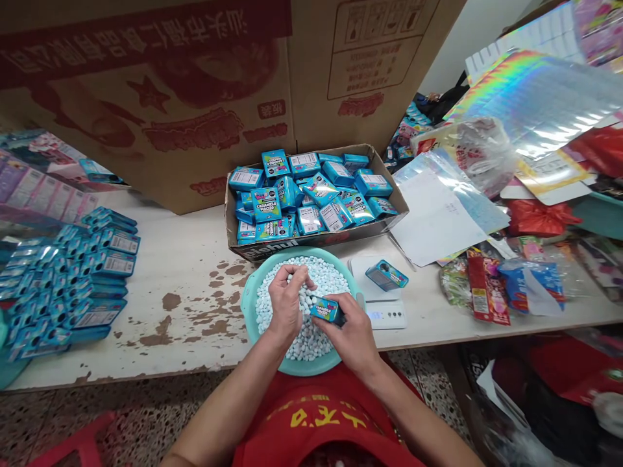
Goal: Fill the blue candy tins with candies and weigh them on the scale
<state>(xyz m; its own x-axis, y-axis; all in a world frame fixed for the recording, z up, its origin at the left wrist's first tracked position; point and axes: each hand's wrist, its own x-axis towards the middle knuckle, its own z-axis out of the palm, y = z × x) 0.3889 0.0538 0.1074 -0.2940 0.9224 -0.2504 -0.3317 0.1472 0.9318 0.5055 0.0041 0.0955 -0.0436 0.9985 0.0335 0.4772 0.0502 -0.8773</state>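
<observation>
A turquoise basin (249, 285) full of small white candies (328, 269) stands at the table's front edge. Over it, my left hand (287, 298) is closed, its fingers curled round some of the candies and partly hiding them. Close beside those fingers, my right hand (354, 331) grips a small blue candy box (324, 310) printed "Caramelo Macizo", tilted above the basin. Right of the basin, another blue box (387, 275) lies on a white digital scale (387, 315), whose display is too faint to read.
Behind the basin, an open carton (311, 241) holds many filled-looking blue boxes, with a large cardboard box (195, 149) behind it. Stacked blue boxes (109, 263) cover the table's left. Papers (433, 217), plastic sheets and candy bags (488, 288) crowd the right.
</observation>
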